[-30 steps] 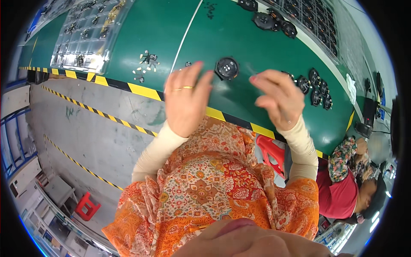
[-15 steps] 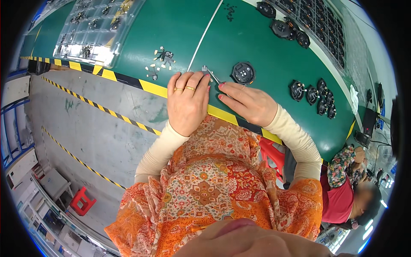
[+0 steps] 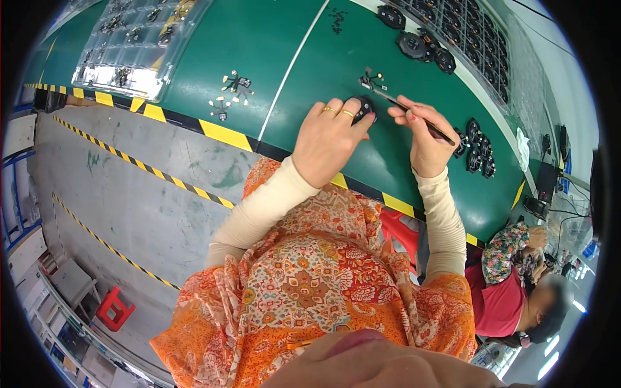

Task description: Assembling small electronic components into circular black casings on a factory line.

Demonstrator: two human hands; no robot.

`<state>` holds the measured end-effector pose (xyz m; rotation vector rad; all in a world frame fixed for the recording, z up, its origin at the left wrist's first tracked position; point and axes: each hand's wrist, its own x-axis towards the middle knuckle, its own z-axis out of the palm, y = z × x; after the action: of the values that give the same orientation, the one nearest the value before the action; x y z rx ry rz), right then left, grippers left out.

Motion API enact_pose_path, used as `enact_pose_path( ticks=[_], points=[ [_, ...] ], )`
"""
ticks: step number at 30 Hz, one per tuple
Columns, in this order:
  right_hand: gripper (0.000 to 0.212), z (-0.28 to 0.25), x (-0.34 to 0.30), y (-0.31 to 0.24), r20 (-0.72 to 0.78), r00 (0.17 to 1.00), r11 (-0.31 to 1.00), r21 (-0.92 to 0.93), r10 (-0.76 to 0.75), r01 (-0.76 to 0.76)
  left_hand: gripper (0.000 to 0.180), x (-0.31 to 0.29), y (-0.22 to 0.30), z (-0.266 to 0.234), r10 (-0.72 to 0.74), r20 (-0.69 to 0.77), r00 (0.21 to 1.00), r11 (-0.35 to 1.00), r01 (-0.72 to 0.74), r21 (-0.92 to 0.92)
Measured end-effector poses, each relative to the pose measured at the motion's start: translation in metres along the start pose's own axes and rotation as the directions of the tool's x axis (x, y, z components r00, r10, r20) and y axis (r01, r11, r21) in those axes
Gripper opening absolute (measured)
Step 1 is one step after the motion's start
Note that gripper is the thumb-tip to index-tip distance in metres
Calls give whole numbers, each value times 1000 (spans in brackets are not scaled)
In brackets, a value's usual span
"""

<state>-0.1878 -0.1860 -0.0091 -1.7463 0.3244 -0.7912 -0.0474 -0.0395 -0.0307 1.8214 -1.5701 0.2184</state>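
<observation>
My left hand [image 3: 331,137], fingers bent, grips a round black housing [image 3: 366,107] on the green table; its fingers cover much of the part. To the right, my right hand [image 3: 424,134] holds tweezers [image 3: 392,100] with a silver tip and dark handle. That tip meets a small black wired part [image 3: 370,81] with pale connectors, just beyond the housing. Whether the tweezers pinch the part I cannot tell. Several similar wired parts [image 3: 238,83] lie to the left of my hands.
Several black round assemblies [image 3: 474,154] sit at the right. More black housings [image 3: 412,45] lie at the far side beside a filled tray [image 3: 462,26]. Tiny black pieces [image 3: 337,21] are scattered far back. A clear compartment tray [image 3: 165,68] stands far left. Another person [image 3: 498,294] sits at right.
Both hands have moved right. The left has taken hold of the round housing that lay free before. The tweezers have left the left fingertips, and their tip is now at the wired part beyond the housing.
</observation>
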Motion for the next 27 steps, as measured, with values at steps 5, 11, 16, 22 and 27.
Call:
enact_pose_path(
  ticks=[5, 11, 16, 22, 27],
  points=[
    [13, -10, -21, 15, -93, 963, 912, 355, 252, -204, 31, -22, -16, -21, 96, 120, 988, 986, -78, -145],
    [10, -5, -17, 13, -64, 934, 851, 437, 351, -290, 37, -23, 4, -27, 60, 108, 992, 996, -53, -67],
    [11, -9, -20, 14, -74, 929, 846, 446, 361, -293, 36, -27, 1, -22, 71, 169, 983, 997, -69, -17],
    [12, -4, -21, 13, -23, 930, 828, 464, 366, -315, 33, -31, 8, -27, 4, 100, 995, 994, 7, -108],
    [12, -9, -28, 14, 20, 928, 823, 455, 372, -339, 30, -37, -2, -20, 74, 152, 986, 990, -54, -132]
  ],
)
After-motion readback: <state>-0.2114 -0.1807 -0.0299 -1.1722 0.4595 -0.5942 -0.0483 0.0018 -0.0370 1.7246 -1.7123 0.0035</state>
